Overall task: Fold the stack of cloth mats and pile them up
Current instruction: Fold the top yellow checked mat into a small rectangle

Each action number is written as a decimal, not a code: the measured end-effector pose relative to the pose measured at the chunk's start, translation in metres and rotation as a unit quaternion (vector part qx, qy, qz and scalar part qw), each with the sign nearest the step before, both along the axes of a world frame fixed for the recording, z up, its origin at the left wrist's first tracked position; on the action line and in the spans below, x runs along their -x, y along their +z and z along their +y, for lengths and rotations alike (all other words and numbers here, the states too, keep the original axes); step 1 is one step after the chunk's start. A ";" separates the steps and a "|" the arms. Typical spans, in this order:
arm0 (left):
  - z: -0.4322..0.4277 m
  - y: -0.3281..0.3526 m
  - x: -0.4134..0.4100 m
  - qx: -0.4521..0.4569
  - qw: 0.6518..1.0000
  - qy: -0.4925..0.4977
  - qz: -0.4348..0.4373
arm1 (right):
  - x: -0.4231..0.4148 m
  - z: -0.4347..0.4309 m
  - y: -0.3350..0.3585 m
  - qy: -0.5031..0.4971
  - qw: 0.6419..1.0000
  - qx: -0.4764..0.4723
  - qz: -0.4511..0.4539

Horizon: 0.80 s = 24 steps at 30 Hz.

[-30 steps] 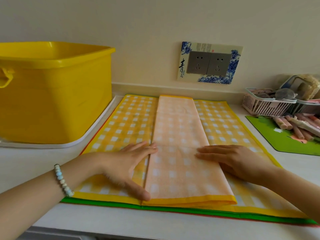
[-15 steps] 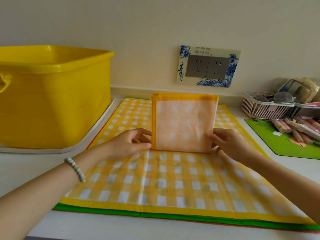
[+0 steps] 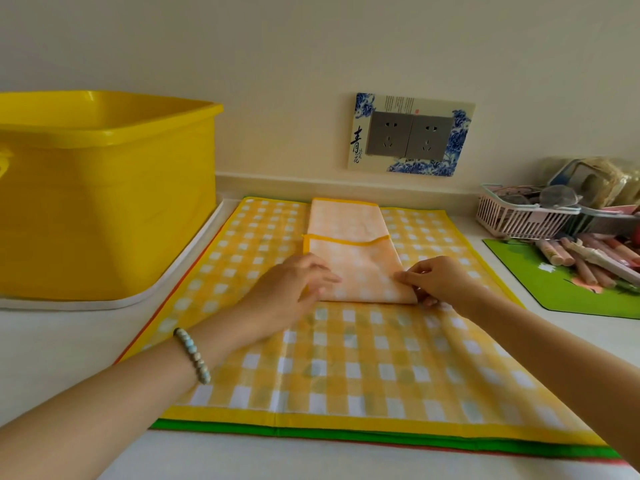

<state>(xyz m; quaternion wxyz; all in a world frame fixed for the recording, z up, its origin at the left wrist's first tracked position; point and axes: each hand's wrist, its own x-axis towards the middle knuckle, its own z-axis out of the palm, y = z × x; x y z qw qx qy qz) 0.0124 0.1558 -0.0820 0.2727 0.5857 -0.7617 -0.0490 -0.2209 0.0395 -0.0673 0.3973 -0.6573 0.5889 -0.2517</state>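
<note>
**Hidden or cut off.** The thumb of the left hand [image 3: 294, 285] is under the palm and out of sight. Both forearms run out of the lower frame edge. The green mat [image 3: 346, 434] and the red mat [image 3: 585, 459] show only as edge strips beneath the yellow checked mat [image 3: 346, 362]. The yellow tub [image 3: 104, 188] is cut off at the left edge. The contents of the pink basket [image 3: 519, 218], right of frame, are too cluttered to identify.

**Writing.** The socket plate [image 3: 410, 135], on the wall right of centre, bears a large character 青. The smaller print is illegible.

**Task item.** The folded mat [image 3: 353, 258] is pale orange with a yellow hem. It lies doubled over on the checked mat at frame centre.
- Left hand: straight fingers press flat on its left edge.
- Right hand [image 3: 440, 278]: thumb and fingers pinch its lower right corner.

**Surroundings.** The tub stands on a white tray [image 3: 104, 303], just beside the stack's left edge. A green board [image 3: 568, 289] carrying tubes [image 3: 585, 258] lies apart at right.
</note>
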 end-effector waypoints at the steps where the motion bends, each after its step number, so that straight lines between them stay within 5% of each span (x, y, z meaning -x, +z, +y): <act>1: 0.003 0.001 0.004 -0.034 0.998 -0.047 -0.040 | -0.001 0.001 0.000 -0.002 1.000 0.001 0.006; 4: 0.010 -0.003 0.008 -0.141 0.976 -0.084 -0.143 | -0.002 0.009 0.001 0.011 0.993 0.089 0.081; 6: 0.013 -0.004 0.007 -0.161 0.973 -0.075 -0.149 | 0.001 0.022 0.001 0.076 0.944 0.253 0.197; 8: 0.014 -0.003 0.009 -0.169 0.974 -0.075 -0.134 | 0.000 0.041 0.000 0.192 0.900 0.326 0.217; 13: 0.014 -0.005 0.010 -0.164 0.976 -0.078 -0.122 | 0.000 0.071 -0.015 0.369 0.854 0.252 0.266; 24: 0.017 -0.006 0.003 -0.148 0.977 -0.065 -0.142 | 0.019 0.063 -0.008 0.403 0.827 0.228 0.319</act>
